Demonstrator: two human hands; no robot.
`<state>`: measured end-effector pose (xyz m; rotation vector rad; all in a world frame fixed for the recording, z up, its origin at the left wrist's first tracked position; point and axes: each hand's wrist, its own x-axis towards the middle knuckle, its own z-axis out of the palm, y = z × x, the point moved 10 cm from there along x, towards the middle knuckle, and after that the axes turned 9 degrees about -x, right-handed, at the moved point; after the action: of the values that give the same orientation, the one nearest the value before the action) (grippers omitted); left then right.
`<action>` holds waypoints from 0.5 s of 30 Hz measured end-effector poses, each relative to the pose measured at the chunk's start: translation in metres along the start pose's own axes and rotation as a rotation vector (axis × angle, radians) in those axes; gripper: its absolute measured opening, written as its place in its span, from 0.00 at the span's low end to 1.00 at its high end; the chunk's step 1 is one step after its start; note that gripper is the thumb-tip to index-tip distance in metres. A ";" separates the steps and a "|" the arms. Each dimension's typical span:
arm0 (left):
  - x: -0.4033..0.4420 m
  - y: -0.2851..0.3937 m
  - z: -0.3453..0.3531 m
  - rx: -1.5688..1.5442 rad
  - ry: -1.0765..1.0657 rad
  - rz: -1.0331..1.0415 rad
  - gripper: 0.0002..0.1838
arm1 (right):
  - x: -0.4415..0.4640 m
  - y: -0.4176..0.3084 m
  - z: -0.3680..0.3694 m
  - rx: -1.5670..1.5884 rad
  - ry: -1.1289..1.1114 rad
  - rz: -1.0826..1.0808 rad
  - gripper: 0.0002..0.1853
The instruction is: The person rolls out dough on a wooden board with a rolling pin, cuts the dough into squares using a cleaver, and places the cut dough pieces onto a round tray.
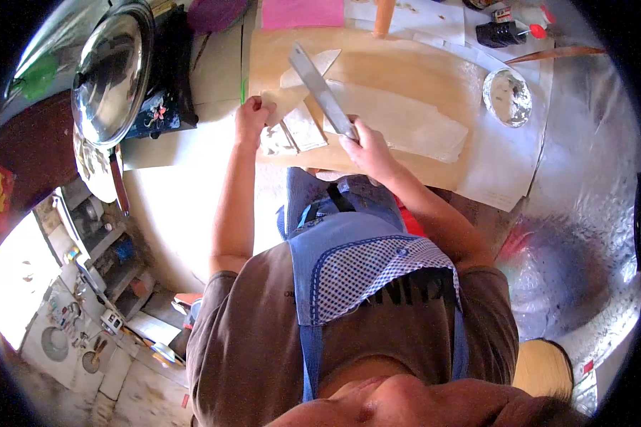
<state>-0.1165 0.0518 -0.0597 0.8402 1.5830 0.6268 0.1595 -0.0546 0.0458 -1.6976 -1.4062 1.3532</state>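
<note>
My right hand [369, 148] is closed round the handle end of a long knife [317, 84], whose broad blade points up and left over the wooden board [420, 75]. At the board's left edge, my left hand [251, 121] pinches a thin pale sheet of dough [283, 103]. Cut dough pieces [305, 132] lie just below that sheet. A large flat dough sheet [406, 119] stretches across the board to the right of the knife. Another pale strip [324, 62] lies partly behind the blade.
A pan with a shiny lid [110, 75] stands on a stove at the left. A bowl of white powder [507, 97] sits right of the board. A rolling pin [384, 18] is at the board's far edge, with a dark bottle [500, 33] at the back right.
</note>
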 end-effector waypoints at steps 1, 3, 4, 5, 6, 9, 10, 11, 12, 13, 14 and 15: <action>-0.017 0.007 0.010 -0.102 -0.001 0.020 0.15 | 0.001 -0.010 0.000 -0.059 0.054 -0.089 0.14; -0.019 0.004 0.012 -0.145 -0.009 0.048 0.14 | 0.011 -0.015 0.015 -0.131 0.103 -0.172 0.14; -0.019 0.009 0.015 -0.157 -0.012 0.045 0.14 | 0.019 -0.013 0.023 -0.201 0.091 -0.173 0.15; -0.018 0.017 0.014 -0.069 0.018 0.070 0.13 | 0.026 -0.010 0.030 -0.271 0.080 -0.173 0.17; -0.015 0.023 0.013 0.020 0.047 0.094 0.13 | 0.032 -0.012 0.032 -0.328 0.061 -0.134 0.16; 0.000 0.030 0.020 -0.003 -0.037 0.196 0.12 | 0.052 -0.024 0.035 -0.409 0.026 -0.145 0.15; -0.002 0.038 0.024 -0.085 -0.065 0.250 0.06 | 0.058 -0.027 0.036 -0.420 0.024 -0.138 0.15; -0.002 0.038 0.024 -0.096 -0.070 0.245 0.06 | 0.065 -0.031 0.038 -0.460 0.020 -0.157 0.15; 0.001 0.034 0.022 -0.083 -0.070 0.239 0.06 | 0.070 -0.033 0.040 -0.498 0.016 -0.175 0.16; 0.004 0.031 0.020 -0.067 -0.070 0.235 0.06 | 0.075 -0.030 0.043 -0.505 0.015 -0.170 0.16; 0.006 0.028 0.017 -0.027 -0.061 0.234 0.06 | 0.078 -0.024 0.049 -0.545 -0.011 -0.140 0.17; 0.004 0.025 0.013 -0.027 -0.070 0.234 0.06 | 0.078 -0.018 0.054 -0.584 -0.035 -0.111 0.19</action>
<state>-0.0999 0.0697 -0.0447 1.0254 1.4215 0.7758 0.0993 0.0139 0.0157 -1.9079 -2.0234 0.9651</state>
